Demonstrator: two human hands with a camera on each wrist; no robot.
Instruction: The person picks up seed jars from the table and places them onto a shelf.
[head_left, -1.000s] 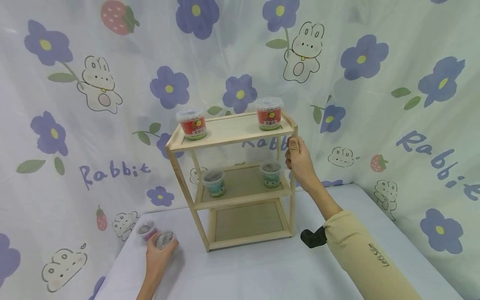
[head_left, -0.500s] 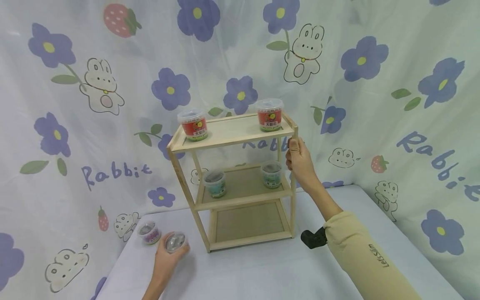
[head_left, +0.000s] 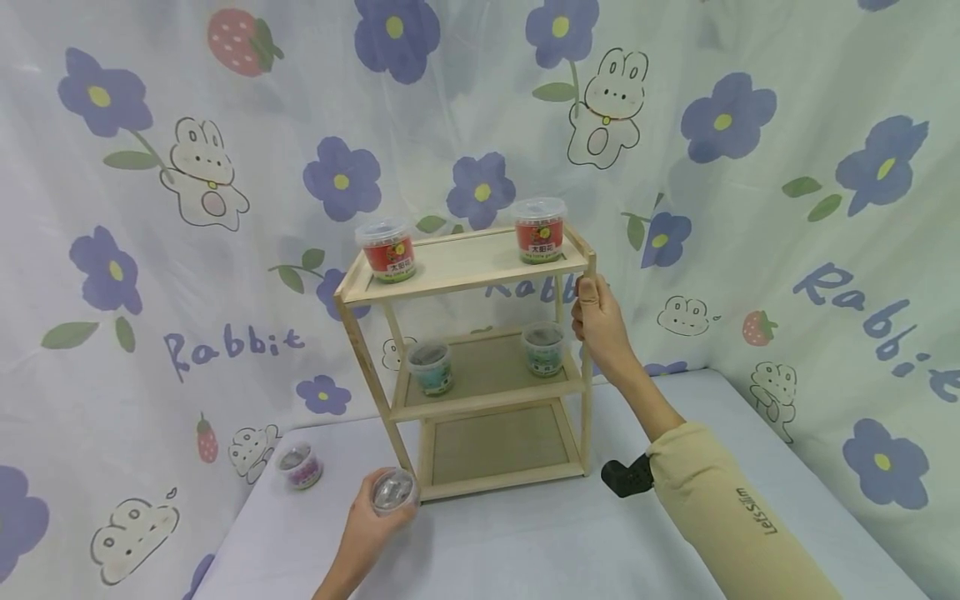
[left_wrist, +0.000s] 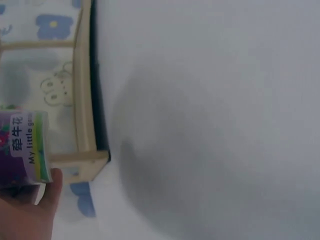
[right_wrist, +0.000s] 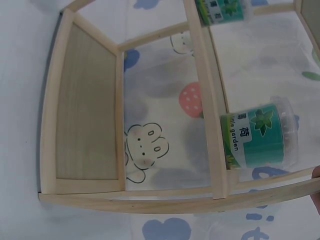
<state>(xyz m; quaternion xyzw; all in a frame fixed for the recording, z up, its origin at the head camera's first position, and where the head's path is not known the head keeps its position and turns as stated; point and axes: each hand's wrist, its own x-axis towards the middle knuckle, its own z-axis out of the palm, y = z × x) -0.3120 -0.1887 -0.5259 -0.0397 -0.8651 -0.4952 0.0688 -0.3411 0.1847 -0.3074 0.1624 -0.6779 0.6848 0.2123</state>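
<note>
My left hand [head_left: 375, 518] grips a clear-lidded plastic tub [head_left: 394, 493] in front of the shelf's lower left corner. In the left wrist view, that tub [left_wrist: 22, 145] shows a purple label reading "My little garden" and lies sideways in the picture. A three-tier wooden shelf [head_left: 498, 442] stands on the table. My right hand [head_left: 602, 325] holds its front right post near the top. Two red-labelled tubs, one left [head_left: 390, 257] and one right [head_left: 540, 237], sit on the top tier. On the middle tier are two green-labelled tubs, left [head_left: 431, 372] and right [head_left: 543, 354].
Another purple-labelled tub [head_left: 301, 467] stands on the white-covered table [head_left: 510, 550] left of the shelf. The bottom tier holds no tub. A black object [head_left: 628, 477] shows beside the right sleeve [head_left: 720, 508]. Behind hangs a curtain [head_left: 457, 100] printed with flowers and rabbits.
My left hand has carried the tub rightward from beside the other purple-labelled tub to the shelf's front left corner. The right hand keeps its hold on the post.
</note>
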